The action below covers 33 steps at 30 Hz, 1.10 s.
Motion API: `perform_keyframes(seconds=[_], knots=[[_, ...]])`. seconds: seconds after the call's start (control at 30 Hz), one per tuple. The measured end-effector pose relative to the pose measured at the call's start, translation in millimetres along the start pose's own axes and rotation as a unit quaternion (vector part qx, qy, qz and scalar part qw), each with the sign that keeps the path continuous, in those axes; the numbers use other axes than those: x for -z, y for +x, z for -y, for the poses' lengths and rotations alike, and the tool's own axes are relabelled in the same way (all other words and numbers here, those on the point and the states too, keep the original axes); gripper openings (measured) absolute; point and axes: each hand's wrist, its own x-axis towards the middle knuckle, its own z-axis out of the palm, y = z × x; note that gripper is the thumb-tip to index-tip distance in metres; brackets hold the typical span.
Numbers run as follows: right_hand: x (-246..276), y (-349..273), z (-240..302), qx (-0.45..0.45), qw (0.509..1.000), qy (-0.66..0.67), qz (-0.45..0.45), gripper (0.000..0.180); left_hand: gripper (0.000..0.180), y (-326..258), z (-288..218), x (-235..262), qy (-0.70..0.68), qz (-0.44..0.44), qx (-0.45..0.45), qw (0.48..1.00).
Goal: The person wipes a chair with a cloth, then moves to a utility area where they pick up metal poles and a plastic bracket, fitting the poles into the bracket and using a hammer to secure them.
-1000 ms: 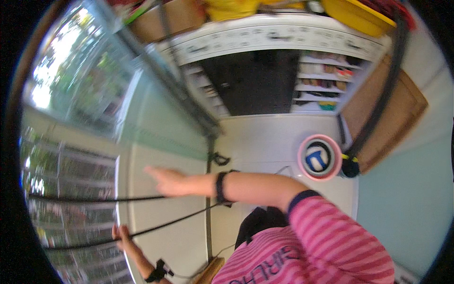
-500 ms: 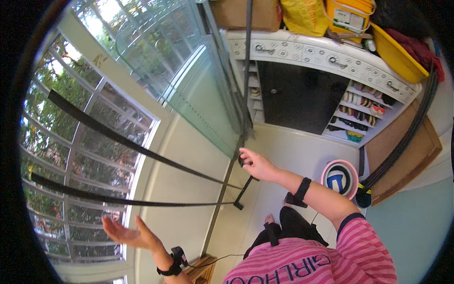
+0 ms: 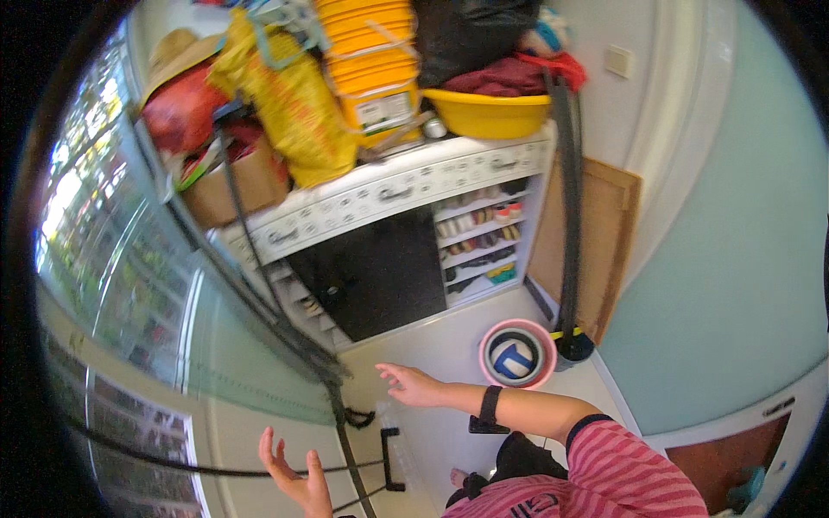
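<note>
Head view, pink bucket (image 3: 542, 375) holding a ball (image 3: 513, 358), both hands' fingers (image 3: 390, 373) spread, empty.

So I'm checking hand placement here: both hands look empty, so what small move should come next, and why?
Probably bring the right hand a little further left to close on the dark upright bar. That hand is open, fingers spread, close to the bar but apart from it. The left hand is also open and empty, palm up, lower down beside the bar's lower stretch.
</note>
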Motion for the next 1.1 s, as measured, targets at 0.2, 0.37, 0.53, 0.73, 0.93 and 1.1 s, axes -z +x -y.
perform_keyframes(seconds=[0.2,0.37,0.53,0.73,0.93,1.1], knots=[[137,-45,-35,-0.003,0.992,-0.031,-0.125,0.057,0.049,30,-50,-142,-0.151,0.161,0.085,0.972],[270,-79,-81,0.023,0.969,-0.016,-0.245,0.057,0.042,50,-95,-270,-0.202,0.257,0.047,0.944],[406,-106,-100,0.043,0.912,-0.084,-0.400,0.049,0.037,73,-132,-411,-0.287,0.320,0.094,0.898],[542,-112,-129,0.034,0.848,-0.120,-0.515,0.051,0.045,104,-187,-591,-0.276,0.368,0.123,0.879],[591,-87,-145,0.027,0.830,-0.163,-0.533,0.060,0.057,119,-209,-703,-0.350,0.331,0.176,0.859],[611,-79,-145,-0.014,0.877,-0.099,-0.469,0.070,0.070,116,-219,-755,-0.379,0.328,0.198,0.842]])
